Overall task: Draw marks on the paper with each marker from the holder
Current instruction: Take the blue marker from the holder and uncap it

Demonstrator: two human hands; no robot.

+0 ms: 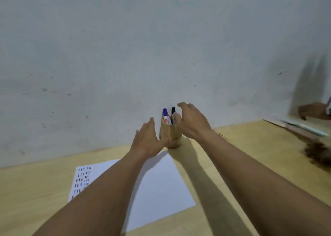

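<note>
The table (250, 146) ran wide under a bare wall (161, 38), and everything else was placed by the holder (170, 133), a wooden cup standing near the wall. The paper (161, 182) lay on the near side of the holder, its far corner just beside the base, with rows of small marks (82, 180) at its left edge. Both forearms reached over it. The left hand (147, 140) was flat and spread against the holder's left side, gripping nothing, probably to steady it. The right hand (191, 123) hung at the holder's right rim, fingers curled but apart, holding nothing. Two markers stood upright in the holder, long axes pointing up: a blue-capped marker (165, 115) to the left, a black-capped marker (173, 113) right beside the right hand's fingertips. That hand was nearer, so a straight upward pull looked likely. Nothing blocked it. Clutter to the holder's far right was too blurred to identify.
</note>
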